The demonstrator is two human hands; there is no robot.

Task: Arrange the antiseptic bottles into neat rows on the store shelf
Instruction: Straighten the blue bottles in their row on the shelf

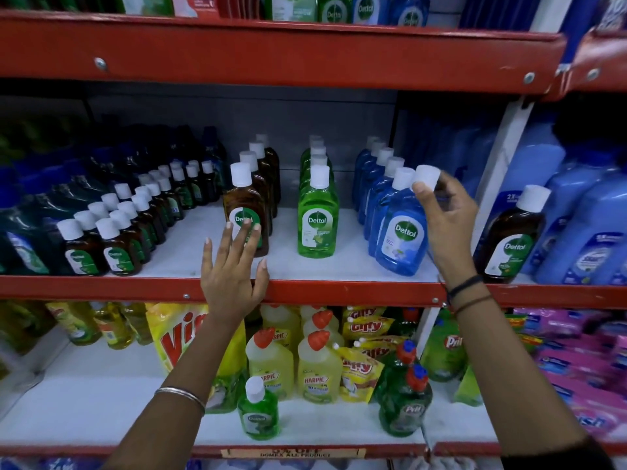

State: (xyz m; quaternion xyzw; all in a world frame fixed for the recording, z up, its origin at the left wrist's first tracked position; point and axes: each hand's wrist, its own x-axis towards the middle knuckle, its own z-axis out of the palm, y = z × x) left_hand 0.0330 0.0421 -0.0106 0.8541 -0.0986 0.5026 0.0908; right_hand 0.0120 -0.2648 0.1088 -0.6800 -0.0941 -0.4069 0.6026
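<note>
Three rows stand formed; my right hand [448, 218] grips the tilted blue bottle [402, 228], unseated; left hand [234, 269] spread wide against the brown bottle [245, 212] left of it.

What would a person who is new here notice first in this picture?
Probably the two hands at the middle shelf: the right hand grips the white cap of a tilted blue bottle, while the left hand lies open against the front brown bottle. Between them stands a tidy row of green bottles.

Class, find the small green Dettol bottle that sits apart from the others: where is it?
The small green Dettol bottle stands on the lower shelf, centre, before the yellow Harpic bottles.
</note>
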